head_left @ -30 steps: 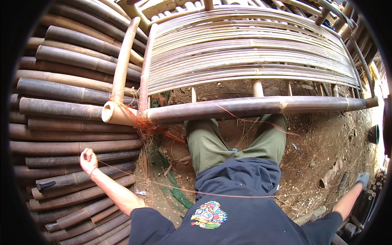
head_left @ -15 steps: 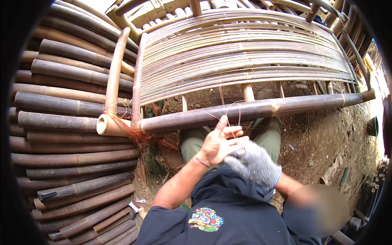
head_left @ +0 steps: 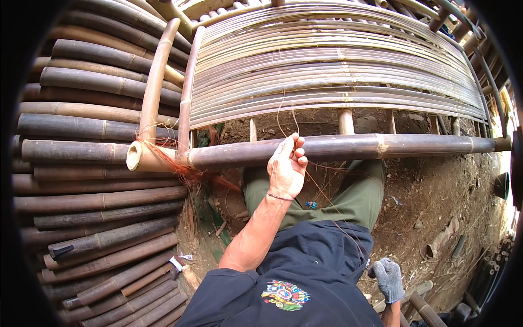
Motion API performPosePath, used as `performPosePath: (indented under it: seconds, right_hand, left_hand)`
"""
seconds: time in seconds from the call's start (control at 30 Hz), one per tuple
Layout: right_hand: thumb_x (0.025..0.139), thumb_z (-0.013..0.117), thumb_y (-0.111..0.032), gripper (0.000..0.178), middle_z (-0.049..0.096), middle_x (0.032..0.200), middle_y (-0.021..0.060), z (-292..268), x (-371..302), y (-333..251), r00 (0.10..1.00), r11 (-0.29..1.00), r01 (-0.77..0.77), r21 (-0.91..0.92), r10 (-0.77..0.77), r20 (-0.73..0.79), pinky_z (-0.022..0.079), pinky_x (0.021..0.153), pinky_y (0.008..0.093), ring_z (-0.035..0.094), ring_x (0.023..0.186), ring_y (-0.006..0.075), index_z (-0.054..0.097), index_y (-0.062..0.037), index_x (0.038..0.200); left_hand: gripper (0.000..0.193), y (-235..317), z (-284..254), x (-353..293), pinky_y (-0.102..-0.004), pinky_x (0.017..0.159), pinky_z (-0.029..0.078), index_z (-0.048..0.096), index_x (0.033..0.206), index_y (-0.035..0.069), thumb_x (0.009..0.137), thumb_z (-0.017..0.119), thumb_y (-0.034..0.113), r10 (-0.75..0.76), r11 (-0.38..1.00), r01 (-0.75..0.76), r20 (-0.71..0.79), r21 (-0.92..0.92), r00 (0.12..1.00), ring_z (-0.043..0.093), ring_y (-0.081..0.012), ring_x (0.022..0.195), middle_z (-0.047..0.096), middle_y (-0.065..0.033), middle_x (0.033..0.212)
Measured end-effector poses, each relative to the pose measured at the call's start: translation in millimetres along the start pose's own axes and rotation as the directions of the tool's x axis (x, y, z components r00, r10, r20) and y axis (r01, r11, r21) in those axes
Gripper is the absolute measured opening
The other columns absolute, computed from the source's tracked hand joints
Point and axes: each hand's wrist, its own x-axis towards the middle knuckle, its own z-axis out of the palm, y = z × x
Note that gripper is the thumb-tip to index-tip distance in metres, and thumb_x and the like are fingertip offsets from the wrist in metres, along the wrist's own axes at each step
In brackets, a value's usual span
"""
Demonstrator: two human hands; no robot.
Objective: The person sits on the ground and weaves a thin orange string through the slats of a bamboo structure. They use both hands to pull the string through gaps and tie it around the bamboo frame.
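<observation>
My bare left hand [head_left: 287, 169] is pinched closed on a thin reddish plastic strand [head_left: 321, 192], in front of the dark bamboo front rail [head_left: 327, 147] of a bamboo bench. Fine loops of the strand rise above the fingertips. From there it runs down to the right across my lap, toward my right hand [head_left: 388, 279]. That hand, in a grey knit glove, is curled closed low beside my right hip; its grip on the strand's end is small and partly hidden. Behind the rail lies the slatted bamboo seat [head_left: 327, 71].
A tangle of orange strands [head_left: 182, 168] hangs round the bench's left corner joint. Stacked bamboo poles [head_left: 98, 141] fill the left side. On the dirt floor [head_left: 430, 201] lie scraps and a small blue wrapper [head_left: 311, 205]. More bamboo pieces [head_left: 422, 305] lie at lower right.
My hands have parted. The gloved right hand has swung down and right to my hip, drawing the strand out; the left has closed into a pinch at the rail. The view shifted slightly.
</observation>
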Motion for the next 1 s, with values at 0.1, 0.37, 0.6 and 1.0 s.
performPosePath:
  seconds: [0.1,0.37,0.6,1.0]
  right_hand:
    - [0.091,0.054,-0.015,0.026,0.063,0.067,0.0139,3,-15,44,0.994,0.994,-0.104,-0.019,0.104,-0.023,0.047,0.061,0.0391,0.062,0.065,0.0269,0.066,-0.0015,0.072]
    - [0.093,0.054,-0.024,0.029,0.069,0.074,0.016,14,-39,157,0.877,0.882,-0.47,0.028,0.463,0.131,0.052,0.066,0.0382,0.067,0.067,0.0283,0.068,-0.0012,0.08]
    - [0.09,0.064,-0.017,0.059,0.059,0.131,0.02,0,30,-8,0.87,0.933,-0.168,-0.319,-0.012,-0.493,0.05,0.097,0.0409,0.063,0.114,0.0314,0.044,-0.0006,0.143]
    - [0.075,0.068,-0.013,0.045,0.068,0.106,0.0126,73,164,-149,0.722,0.711,0.689,-0.145,-0.653,0.229,0.054,0.081,0.0406,0.067,0.093,0.0325,0.062,-0.009,0.12]
  left_hand:
    - [0.023,-2,-6,-5,-0.0236,0.069,0.052,0.063,0.118,0.002,0.1,0.059,0.016,0.007,0.998,-0.005,-0.024,0.07,1.0,0.06,-0.0101,0.081,0.066,-0.0063,0.104]
    - [0.025,-14,-24,-15,-0.0266,0.075,0.057,0.061,0.12,0.001,0.101,0.056,0.017,-0.009,0.995,0.016,-0.073,0.102,0.997,0.064,-0.0115,0.084,0.067,-0.0067,0.104]
    - [0.025,-24,-19,-48,-0.0248,0.067,0.052,0.062,0.116,-0.001,0.103,0.053,0.018,-0.05,0.969,0.058,-0.042,0.241,0.998,0.061,-0.0104,0.08,0.066,-0.0081,0.102]
    - [0.023,-29,-27,-133,-0.0257,0.068,0.053,0.068,0.094,-0.005,0.099,0.058,0.015,-0.035,0.593,-0.056,0.096,0.803,0.995,0.066,-0.0117,0.076,0.068,-0.0077,0.085]
